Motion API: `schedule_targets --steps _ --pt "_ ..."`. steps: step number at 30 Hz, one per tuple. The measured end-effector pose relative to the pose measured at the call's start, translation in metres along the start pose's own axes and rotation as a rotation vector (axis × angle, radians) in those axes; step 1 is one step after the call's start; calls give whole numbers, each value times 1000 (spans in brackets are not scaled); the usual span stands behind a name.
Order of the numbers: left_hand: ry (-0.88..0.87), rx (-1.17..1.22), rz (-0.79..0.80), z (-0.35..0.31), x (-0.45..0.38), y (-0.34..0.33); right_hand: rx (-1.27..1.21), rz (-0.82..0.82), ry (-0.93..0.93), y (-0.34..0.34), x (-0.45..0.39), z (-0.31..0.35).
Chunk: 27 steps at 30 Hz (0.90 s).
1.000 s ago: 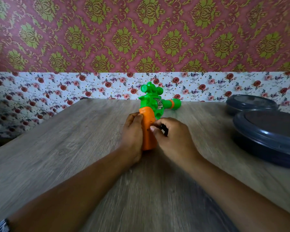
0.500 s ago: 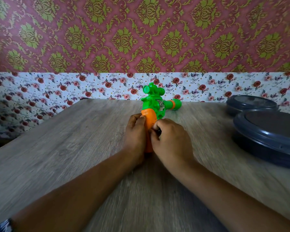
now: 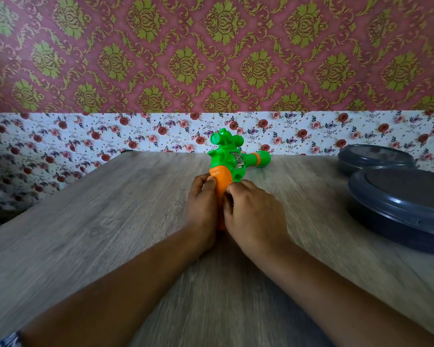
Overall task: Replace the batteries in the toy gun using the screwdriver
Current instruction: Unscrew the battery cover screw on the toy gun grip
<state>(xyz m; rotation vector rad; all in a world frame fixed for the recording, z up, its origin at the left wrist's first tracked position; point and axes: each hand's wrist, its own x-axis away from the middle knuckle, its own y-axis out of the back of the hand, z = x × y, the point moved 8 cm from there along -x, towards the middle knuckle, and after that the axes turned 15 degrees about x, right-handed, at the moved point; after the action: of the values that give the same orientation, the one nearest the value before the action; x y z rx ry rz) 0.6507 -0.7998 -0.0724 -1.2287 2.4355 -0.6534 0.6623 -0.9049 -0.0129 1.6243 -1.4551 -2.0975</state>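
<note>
A wide table of pale grey wood-grain laminate (image 3: 110,221) fills the view. At its right edge sit 2 round, smooth dark blue plastic containers with lids (image 3: 401,211). Mid-table lies the toy gun of glossy green plastic with a rounded orange grip (image 3: 229,162), grip toward the person, likely to reach the battery cover. The left hand (image 3: 202,206) clamps the grip to steady it. The right hand (image 3: 254,214) pinches its fingertips at the grip's side; whether they hold anything cannot be told. No screwdriver shows.
</note>
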Motion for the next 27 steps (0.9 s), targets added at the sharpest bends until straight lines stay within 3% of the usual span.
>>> schedule_targets --steps 5,9,13,15,19,23,27 --pt "24 50 14 2 0 1 134 -89 80 4 1 8" --pt "21 32 10 1 -2 1 117 -51 101 3 1 7" --pt "99 -5 34 3 -5 2 -201 202 12 -11 -7 -20" --pt "154 -12 81 2 -4 2 -234 370 49 -23 -6 -34" --pt "42 -193 118 -6 -8 4 -212 689 140 -44 8 -37" --pt "-57 -485 112 -9 -9 4 -232 765 191 -48 14 -29" --pt "-71 -586 171 -9 -7 1 -221 794 208 -49 15 -29"
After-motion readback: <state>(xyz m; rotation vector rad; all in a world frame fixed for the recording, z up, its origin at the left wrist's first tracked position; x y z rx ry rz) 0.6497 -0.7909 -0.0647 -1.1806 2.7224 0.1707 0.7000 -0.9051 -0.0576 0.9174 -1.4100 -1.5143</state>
